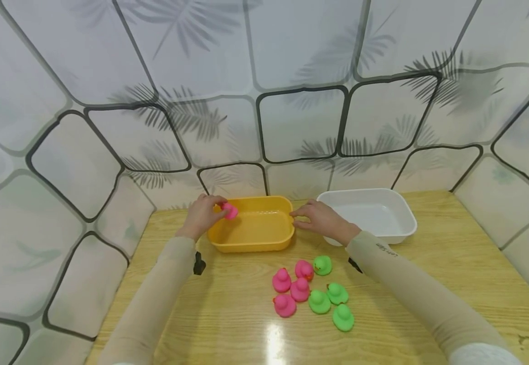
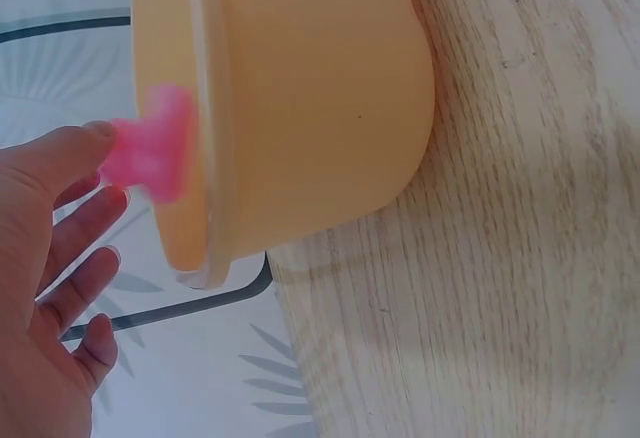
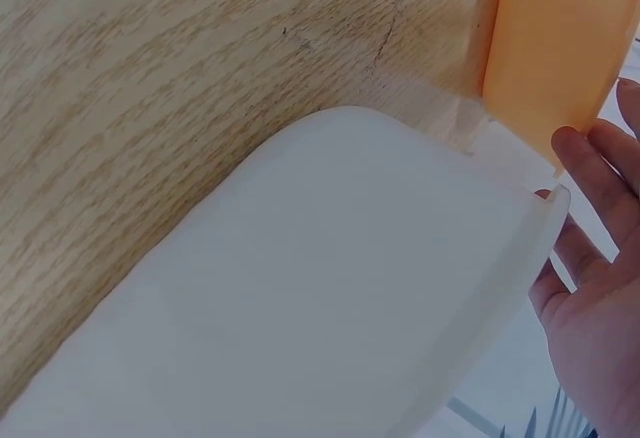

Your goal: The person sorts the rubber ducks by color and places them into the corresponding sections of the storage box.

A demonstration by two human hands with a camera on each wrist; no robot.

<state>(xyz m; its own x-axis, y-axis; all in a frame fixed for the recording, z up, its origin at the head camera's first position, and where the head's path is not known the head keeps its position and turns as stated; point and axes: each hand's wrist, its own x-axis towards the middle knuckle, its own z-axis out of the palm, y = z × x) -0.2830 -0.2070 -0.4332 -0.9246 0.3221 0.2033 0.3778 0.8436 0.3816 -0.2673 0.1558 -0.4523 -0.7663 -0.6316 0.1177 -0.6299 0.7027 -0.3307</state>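
The wooden table carried two tubs side by side along its far edge, long axes running left to right: the yellow tub in the middle and the white tub just beside it on the person's right. Nearer the person, well apart from the tubs, lay a cluster of four pink ducks touching a cluster of four green ducks.

The left hand hung at the yellow tub's left end, thumb and fingertips pinching a single pink duck with the remaining fingers spread loosely (the left wrist view showed the duck blurred against the rim, so whether it touched the plastic could not be told). That duck sat just over the rim at the tub's left end, so the basin lay to the right of the grip and below it, along the tub's long axis.

The right hand rested at the opposite, right end of the yellow tub, between the two tubs, fingers relaxed and holding nothing, fingertips at the yellow rim. Of the two hands, the left was plainly the nearer to the held duck; the right was nearer the white tub.
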